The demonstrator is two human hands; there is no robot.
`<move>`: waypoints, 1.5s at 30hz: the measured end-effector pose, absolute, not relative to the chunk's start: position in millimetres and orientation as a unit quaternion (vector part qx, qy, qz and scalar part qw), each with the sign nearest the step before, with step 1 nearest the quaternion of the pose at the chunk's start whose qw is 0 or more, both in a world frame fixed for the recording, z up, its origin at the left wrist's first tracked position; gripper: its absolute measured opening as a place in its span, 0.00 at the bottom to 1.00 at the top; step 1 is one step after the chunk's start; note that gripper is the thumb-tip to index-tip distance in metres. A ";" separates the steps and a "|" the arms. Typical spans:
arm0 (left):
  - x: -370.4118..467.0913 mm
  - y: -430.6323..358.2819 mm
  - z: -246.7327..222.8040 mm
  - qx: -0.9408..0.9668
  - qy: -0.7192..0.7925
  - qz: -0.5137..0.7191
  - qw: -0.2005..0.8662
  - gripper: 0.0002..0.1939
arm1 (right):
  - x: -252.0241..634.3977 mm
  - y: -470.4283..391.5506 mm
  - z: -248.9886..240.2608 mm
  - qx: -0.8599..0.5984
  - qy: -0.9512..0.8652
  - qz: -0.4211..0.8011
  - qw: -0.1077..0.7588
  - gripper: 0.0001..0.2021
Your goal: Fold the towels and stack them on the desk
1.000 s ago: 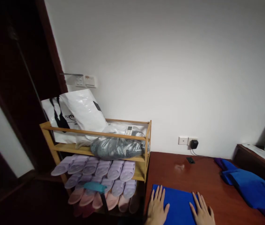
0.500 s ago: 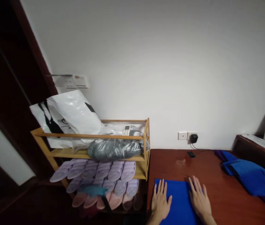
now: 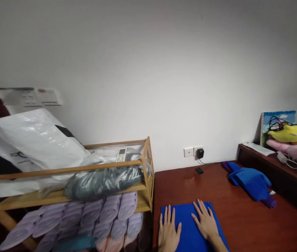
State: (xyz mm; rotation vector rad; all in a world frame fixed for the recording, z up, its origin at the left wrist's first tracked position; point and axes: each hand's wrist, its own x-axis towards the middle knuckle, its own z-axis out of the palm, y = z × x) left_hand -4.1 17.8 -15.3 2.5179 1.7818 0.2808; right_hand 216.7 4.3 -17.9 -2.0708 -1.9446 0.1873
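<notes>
A piece of blue cloth point(image 3: 187, 224) lies flat on the reddish-brown table, its lower end cut off by the frame. My left hand point(image 3: 168, 229) rests palm down along its left edge, fingers stretched out. Palm down too, my right hand point(image 3: 206, 222) lies on the cloth's right half with the fingers spread. Neither hand grips anything. Farther right on the table sits a crumpled blue and purple garment point(image 3: 250, 180), apart from both hands.
Left of the table point(image 3: 176, 187) stands a wooden rack point(image 3: 148, 178) with a white bag point(image 3: 35, 140), a remote point(image 3: 121, 154) and several lilac slippers point(image 3: 110, 208). A plug point(image 3: 200, 153) sits in the wall. A raised shelf at right holds a yellow plush toy point(image 3: 292, 134).
The view has swung right, showing more of the right-hand shelf. My right hand has moved inward from the cloth's right edge onto the cloth. My left hand stays at the left edge.
</notes>
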 end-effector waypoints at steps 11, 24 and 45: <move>-0.5 16.6 -11.9 0.813 0.577 0.080 0.016 0.31 | 184.0 9.9 9.7 -0.704 -0.685 0.080 0.167 0.31; -1.9 15.7 -11.6 0.812 0.577 0.083 0.017 0.32 | 231.2 0.5 -17.7 -0.759 -0.634 0.052 0.138 0.33; 8.8 35.6 -2.0 0.812 0.578 0.070 0.041 0.27 | 154.0 -7.6 -0.4 -0.658 -0.718 0.146 0.171 0.26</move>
